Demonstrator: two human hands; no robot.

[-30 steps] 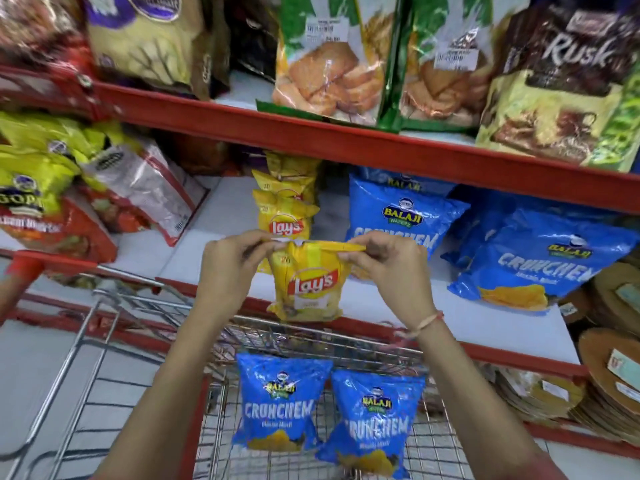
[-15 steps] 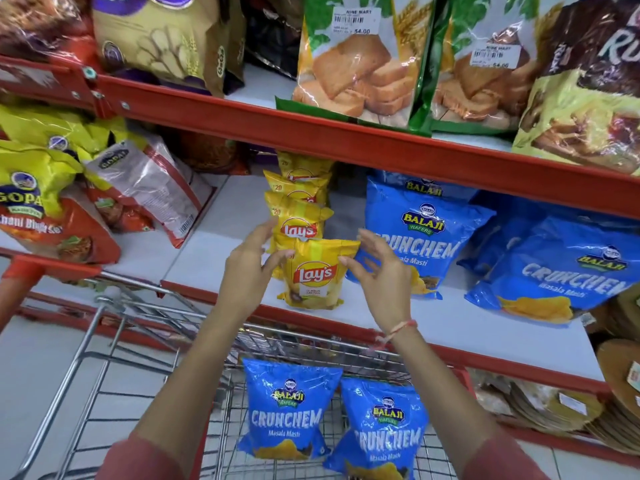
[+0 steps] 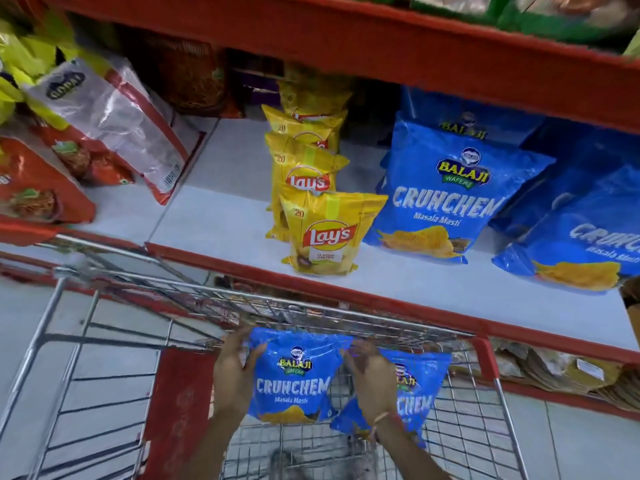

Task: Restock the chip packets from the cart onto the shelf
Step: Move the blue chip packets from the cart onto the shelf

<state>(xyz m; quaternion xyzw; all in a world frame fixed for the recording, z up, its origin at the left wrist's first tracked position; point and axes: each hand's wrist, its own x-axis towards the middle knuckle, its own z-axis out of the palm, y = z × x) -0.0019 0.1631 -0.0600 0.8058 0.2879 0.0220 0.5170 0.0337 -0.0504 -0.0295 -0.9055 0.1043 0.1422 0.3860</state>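
Note:
Both hands are down in the wire cart (image 3: 398, 332). My left hand (image 3: 233, 374) grips the left edge of a blue Crunchem packet (image 3: 294, 379), and my right hand (image 3: 372, 379) holds its right edge. A second blue Crunchem packet (image 3: 420, 393) lies behind my right hand in the cart. On the white shelf (image 3: 214, 216) a yellow Lay's packet (image 3: 329, 233) stands free at the front of a row of Lay's packets (image 3: 304, 168). To its right stand larger blue Crunchem packets (image 3: 446, 199).
Red and clear snack bags (image 3: 104, 129) lean at the shelf's left. More blue Crunchem bags (image 3: 585, 244) fill the right. A red shelf beam (image 3: 381, 39) runs overhead. Flat round packs (image 3: 568, 368) sit on the lower shelf at right.
The Lay's packet was set on the shelf and let go. Both hands dropped into the cart and took hold of the left blue Crunchem packet. The view tilted downward.

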